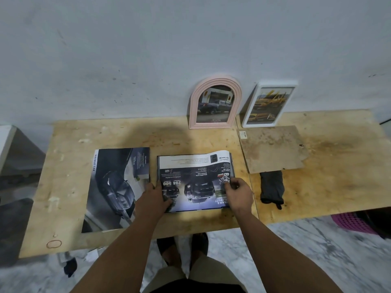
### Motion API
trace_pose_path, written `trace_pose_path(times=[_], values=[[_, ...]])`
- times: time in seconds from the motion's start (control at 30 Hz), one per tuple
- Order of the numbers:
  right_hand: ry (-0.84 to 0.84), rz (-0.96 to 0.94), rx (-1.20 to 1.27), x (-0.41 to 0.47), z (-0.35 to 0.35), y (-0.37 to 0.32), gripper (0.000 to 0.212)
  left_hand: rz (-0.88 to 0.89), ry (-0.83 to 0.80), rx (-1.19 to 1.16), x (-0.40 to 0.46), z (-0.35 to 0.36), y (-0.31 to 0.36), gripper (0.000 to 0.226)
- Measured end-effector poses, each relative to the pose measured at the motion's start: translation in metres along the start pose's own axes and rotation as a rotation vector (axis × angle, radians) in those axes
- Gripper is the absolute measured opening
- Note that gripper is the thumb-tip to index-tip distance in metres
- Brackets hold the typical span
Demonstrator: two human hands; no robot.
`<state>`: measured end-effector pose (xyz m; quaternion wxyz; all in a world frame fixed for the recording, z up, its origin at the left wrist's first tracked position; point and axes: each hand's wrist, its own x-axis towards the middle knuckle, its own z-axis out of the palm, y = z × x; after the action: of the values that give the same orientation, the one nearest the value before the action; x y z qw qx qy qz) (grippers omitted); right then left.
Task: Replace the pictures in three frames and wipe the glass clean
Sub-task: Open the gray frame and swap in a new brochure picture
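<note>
A car picture page [190, 174] lies over a dark flat frame [158, 166] in the middle of the plywood table [69, 134]. My left hand [153, 198] presses on the page's near left corner. My right hand [238, 194] pinches the page's right edge. A pink arched frame [214, 105] with a dark truck picture leans on the wall. Beside it leans a white frame [268, 103] with a yellow car picture. A brown backing board [273, 148] lies flat at the right. A dark cloth [271, 188] lies just below the board.
A large dark car brochure [115, 187] lies left of the page. A pink basket [351, 222] stands on the marble floor at the right. A rubber band [54, 243] lies near the table's front left corner. My feet show under the table edge.
</note>
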<state>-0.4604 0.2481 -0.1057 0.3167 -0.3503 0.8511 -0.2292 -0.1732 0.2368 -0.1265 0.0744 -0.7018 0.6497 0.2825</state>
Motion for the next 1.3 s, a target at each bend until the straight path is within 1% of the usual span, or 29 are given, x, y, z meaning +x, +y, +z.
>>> trace_pose_path(times=[0.03,0.07,0.2,0.27,0.33,0.43,0.47,0.67,0.73,0.9,0.97,1.1,1.13,1.17,1.23,1.3], values=[[-0.005,0.003,0.019,-0.002,-0.001,-0.001,0.012,-0.001,0.001,0.003,0.0,0.0,0.0,0.086],[-0.01,0.005,0.038,-0.003,-0.001,-0.001,0.015,0.0,0.005,0.005,0.0,0.0,0.0,0.086],[-0.012,0.008,0.11,-0.005,-0.004,-0.005,0.036,0.01,0.013,0.011,-0.002,-0.001,0.001,0.085],[-0.01,0.027,0.161,-0.006,-0.007,-0.01,0.038,0.009,0.01,0.009,-0.003,-0.002,0.001,0.084],[0.002,0.036,0.196,-0.007,-0.011,-0.014,0.035,0.005,0.009,0.003,-0.003,-0.003,0.002,0.084],[-0.011,0.04,0.218,-0.006,-0.014,-0.012,0.015,-0.006,-0.008,-0.001,-0.001,-0.004,0.001,0.085],[-0.023,0.041,0.225,-0.006,-0.015,-0.011,0.012,-0.008,-0.015,-0.007,-0.001,-0.004,0.001,0.086],[-0.083,0.055,0.394,-0.008,-0.019,-0.01,0.008,-0.021,-0.011,-0.035,-0.003,-0.008,0.005,0.084],[-0.11,0.068,0.453,-0.01,-0.022,-0.013,0.012,-0.021,0.004,-0.042,-0.003,-0.01,0.005,0.076],[-0.132,0.133,0.565,-0.009,-0.031,-0.014,0.019,0.023,0.079,-0.06,-0.006,-0.021,0.004,0.044],[-0.139,0.149,0.582,-0.008,-0.034,-0.014,0.02,0.032,0.097,-0.151,-0.005,-0.025,0.004,0.036],[-0.15,0.161,0.603,-0.007,-0.039,-0.014,0.02,0.004,0.107,-0.597,-0.006,-0.044,0.009,0.012],[-0.15,0.159,0.603,-0.007,-0.04,-0.015,0.02,-0.009,0.115,-0.677,-0.005,-0.05,0.01,0.007],[-0.152,0.157,0.607,-0.007,-0.041,-0.016,0.02,-0.02,0.116,-0.738,-0.004,-0.056,0.009,0.006],[-0.177,0.152,0.607,-0.01,-0.042,-0.023,0.021,-0.046,0.108,-0.815,-0.001,-0.065,0.005,0.014],[-0.229,0.144,0.625,-0.015,-0.043,-0.034,0.021,-0.06,0.12,-0.843,0.002,-0.076,-0.002,0.012]])
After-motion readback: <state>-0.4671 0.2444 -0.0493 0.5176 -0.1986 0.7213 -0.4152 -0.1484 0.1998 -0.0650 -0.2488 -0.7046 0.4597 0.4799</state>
